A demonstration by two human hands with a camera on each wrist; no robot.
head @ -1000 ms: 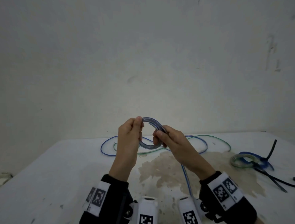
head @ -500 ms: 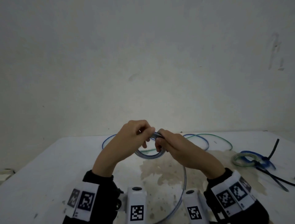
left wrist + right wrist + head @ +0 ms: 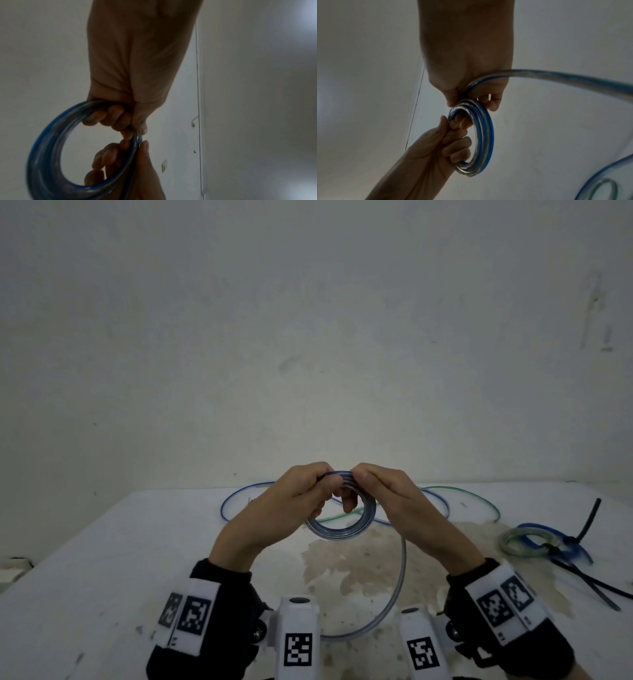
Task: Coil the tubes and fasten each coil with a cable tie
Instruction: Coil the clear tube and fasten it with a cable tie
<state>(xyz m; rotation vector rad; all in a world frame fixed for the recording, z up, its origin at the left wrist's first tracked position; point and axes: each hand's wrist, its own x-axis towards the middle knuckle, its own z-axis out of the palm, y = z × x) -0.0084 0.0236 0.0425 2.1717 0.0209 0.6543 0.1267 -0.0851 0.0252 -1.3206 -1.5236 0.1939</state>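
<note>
A coil of clear tube with a blue stripe (image 3: 339, 530) hangs above the white table (image 3: 137, 542), held at its top by both hands. My left hand (image 3: 327, 486) grips the coil's top left, with its fingers curled through the ring (image 3: 481, 138). My right hand (image 3: 356, 484) pinches the top right, where the loose tail (image 3: 401, 577) leaves the coil and sweeps down to the table's front. In the left wrist view the coil (image 3: 46, 155) curves below my left hand's fingers (image 3: 111, 116). The tail (image 3: 556, 75) passes under my right palm.
A loose blue tube (image 3: 233, 498) and a loose green tube (image 3: 479, 498) lie in wide loops at the back of the table. At the right lie a green coil (image 3: 513, 542), a blue coil (image 3: 561, 537) and black cable ties (image 3: 589, 580). A brown stain (image 3: 359, 563) marks the middle of the table.
My hands came together on top of the coil, which tipped from upright to hanging below them. The loose tail swung out into a wide loop toward the table's front.
</note>
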